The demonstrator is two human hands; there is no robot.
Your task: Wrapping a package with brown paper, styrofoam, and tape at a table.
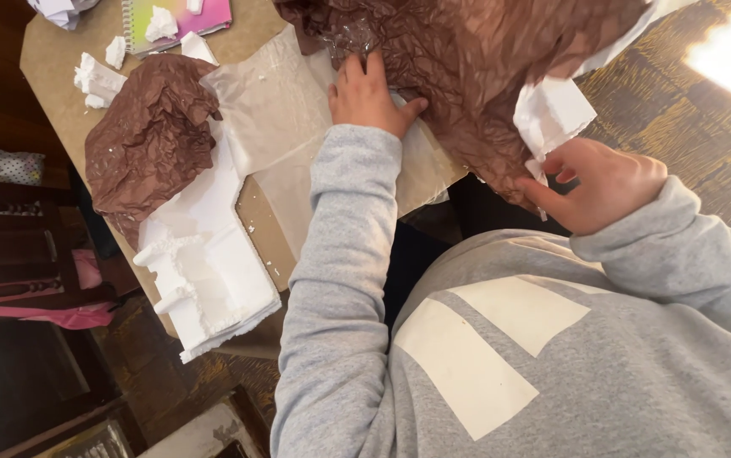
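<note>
Across the tan table (52, 59), a large sheet of crumpled brown paper (476, 59) is spread over white foam, and both hands are working on it. The left hand (367, 93) lies flat with fingers spread at the paper's near edge, seemingly pinning it down on the clear plastic sheet (272, 110) so it cannot slide. The right hand (603, 182) pinches the lower edge of a white foam block (552, 114) between thumb and fingers, pulling it out from under the paper's fold. Off to the left a second brown paper wad (149, 136) sits on a moulded foam slab (209, 271), with foam crumbs (98, 80) and a spiral notebook (183, 17) beyond, pushed well apart from the hands.
</note>
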